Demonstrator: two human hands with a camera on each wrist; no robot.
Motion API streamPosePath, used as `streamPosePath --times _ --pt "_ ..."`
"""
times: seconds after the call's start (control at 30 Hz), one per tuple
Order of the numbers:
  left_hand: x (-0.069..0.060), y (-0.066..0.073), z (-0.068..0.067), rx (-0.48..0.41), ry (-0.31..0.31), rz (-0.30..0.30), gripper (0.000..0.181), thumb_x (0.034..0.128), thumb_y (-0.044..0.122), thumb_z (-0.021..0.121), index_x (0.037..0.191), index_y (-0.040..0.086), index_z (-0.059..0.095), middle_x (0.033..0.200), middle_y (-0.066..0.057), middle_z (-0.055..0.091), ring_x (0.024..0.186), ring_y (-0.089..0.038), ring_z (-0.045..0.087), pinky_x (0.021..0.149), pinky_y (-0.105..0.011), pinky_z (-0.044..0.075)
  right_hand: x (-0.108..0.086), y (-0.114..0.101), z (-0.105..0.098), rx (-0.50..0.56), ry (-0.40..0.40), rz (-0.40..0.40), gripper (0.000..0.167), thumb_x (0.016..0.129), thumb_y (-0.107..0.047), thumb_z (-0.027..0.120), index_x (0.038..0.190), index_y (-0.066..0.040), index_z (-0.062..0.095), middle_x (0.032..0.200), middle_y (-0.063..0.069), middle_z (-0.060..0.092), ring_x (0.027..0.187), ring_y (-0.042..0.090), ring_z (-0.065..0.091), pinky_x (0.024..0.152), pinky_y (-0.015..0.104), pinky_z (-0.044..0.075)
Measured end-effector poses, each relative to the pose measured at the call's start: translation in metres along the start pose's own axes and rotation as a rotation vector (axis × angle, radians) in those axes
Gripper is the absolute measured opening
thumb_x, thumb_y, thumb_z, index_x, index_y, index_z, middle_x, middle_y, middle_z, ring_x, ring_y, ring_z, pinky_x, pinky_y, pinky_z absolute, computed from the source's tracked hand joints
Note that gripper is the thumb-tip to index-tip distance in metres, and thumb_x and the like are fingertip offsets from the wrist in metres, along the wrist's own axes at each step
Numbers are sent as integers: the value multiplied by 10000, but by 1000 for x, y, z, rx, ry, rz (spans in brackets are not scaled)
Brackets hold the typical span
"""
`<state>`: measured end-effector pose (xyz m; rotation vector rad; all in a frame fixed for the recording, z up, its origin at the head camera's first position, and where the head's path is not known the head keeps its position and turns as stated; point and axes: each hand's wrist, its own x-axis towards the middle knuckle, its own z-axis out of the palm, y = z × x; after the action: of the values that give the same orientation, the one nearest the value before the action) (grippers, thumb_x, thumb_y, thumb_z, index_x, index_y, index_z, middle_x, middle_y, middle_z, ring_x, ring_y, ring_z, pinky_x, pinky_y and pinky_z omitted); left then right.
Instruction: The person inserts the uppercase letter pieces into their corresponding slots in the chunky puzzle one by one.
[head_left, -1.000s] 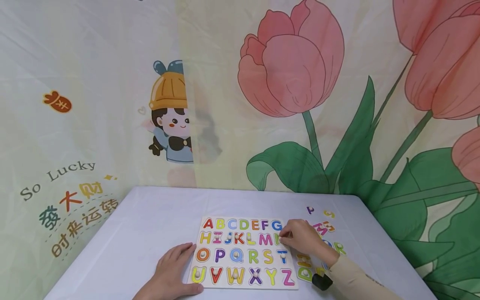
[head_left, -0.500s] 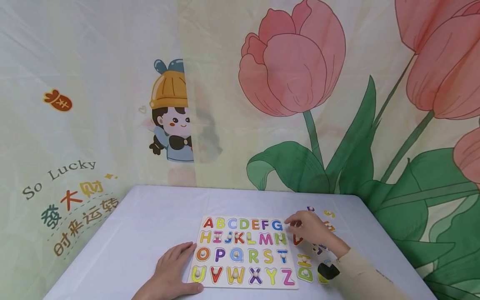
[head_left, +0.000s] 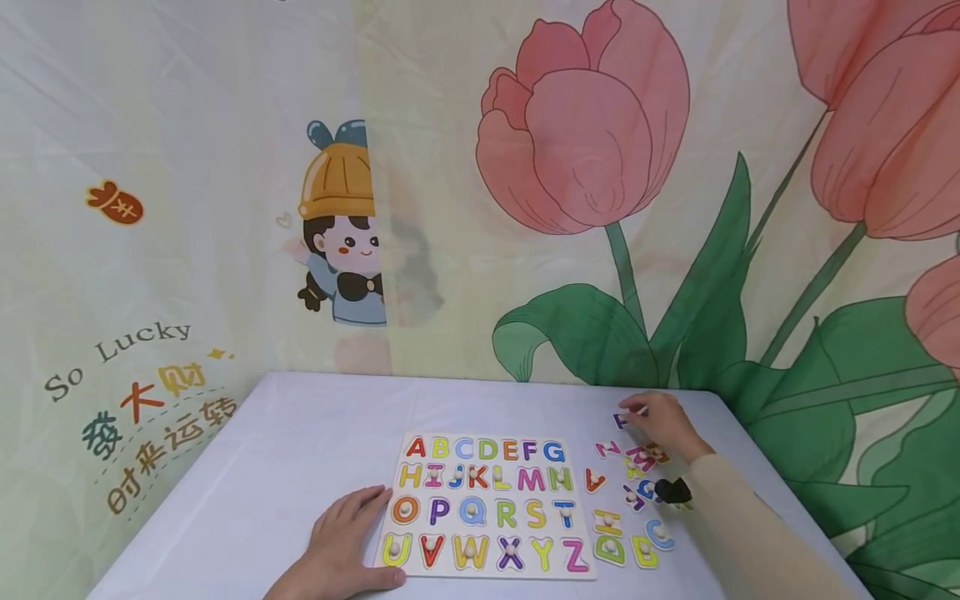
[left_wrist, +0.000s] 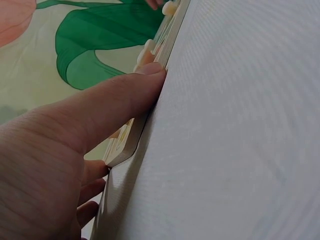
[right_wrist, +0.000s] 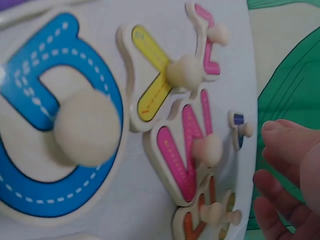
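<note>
My left hand (head_left: 337, 537) braces the near left corner of a white alphabet puzzle board (head_left: 448, 529). In the left wrist view its thumb (left_wrist: 117, 97) lies along the near edge, and the other fingers touch the left side. Some slots hold knobbed letters, such as the green N (head_left: 560, 478) and blue T (head_left: 566, 514). My right hand (head_left: 666, 423) is over the far right of the table, beside a purple letter P (head_left: 619, 422). In the right wrist view, the fingers (right_wrist: 280, 127) are spread, close to that piece's wooden knob (right_wrist: 246, 130) but apart from it.
Loose letters lie right of the board: a pink Z (head_left: 607, 450), pink M (head_left: 640, 458), red piece (head_left: 595, 481), green D (head_left: 610, 550), yellow B (head_left: 644, 552), blue C (head_left: 660, 534) and several others, some overlapping. A patterned cloth wall (head_left: 435, 350) stands behind the table.
My right hand has let go of the green N in its slot and moved right and away to the purple P. The left hand has stayed at the board's corner.
</note>
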<state>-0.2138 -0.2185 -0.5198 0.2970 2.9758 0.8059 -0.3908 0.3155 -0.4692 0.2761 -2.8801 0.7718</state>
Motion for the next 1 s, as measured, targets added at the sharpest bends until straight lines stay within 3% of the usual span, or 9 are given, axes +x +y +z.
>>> streamPosePath --times 0.13,0.3,0.63,0.83,1.0 --pt "0 0 1 3 -5 -15 1229 618 744 895 1605 142 476 1637 -47 412 1480 -354 353 1204 -701 271 4 7 5 -1 -15 37 238 986 -115 763 1203 -20 781 1122 143 735 981 292 653 884 479 609" --pt "-2 1 2 -3 8 11 1222 622 745 886 1605 144 477 1643 -40 405 1492 -342 345 1210 -679 267 5 11 12 13 -27 83 194 991 -100 752 1166 -26 789 1113 133 743 1038 317 648 969 542 580" --pt "-2 0 3 -5 30 35 1231 614 743 889 1595 118 486 1635 -64 421 1498 -352 348 1212 -674 266 4 7 16 -21 10 88 155 970 -98 777 1101 -23 810 1074 143 758 1034 349 658 962 576 560" --pt "-2 0 4 -3 32 37 1231 614 749 886 1593 118 488 1632 -63 423 1496 -348 353 1209 -678 267 -2 -24 15 -33 57 57 155 967 -136 786 1076 -31 817 1026 115 767 967 309 668 899 530 576" --pt "-3 1 2 -1 32 32 1228 614 749 886 1591 119 491 1630 -65 424 1492 -353 353 1205 -682 267 -9 -64 22 -7 56 13 148 962 -153 800 1074 -60 824 971 53 755 845 211 634 724 365 579"
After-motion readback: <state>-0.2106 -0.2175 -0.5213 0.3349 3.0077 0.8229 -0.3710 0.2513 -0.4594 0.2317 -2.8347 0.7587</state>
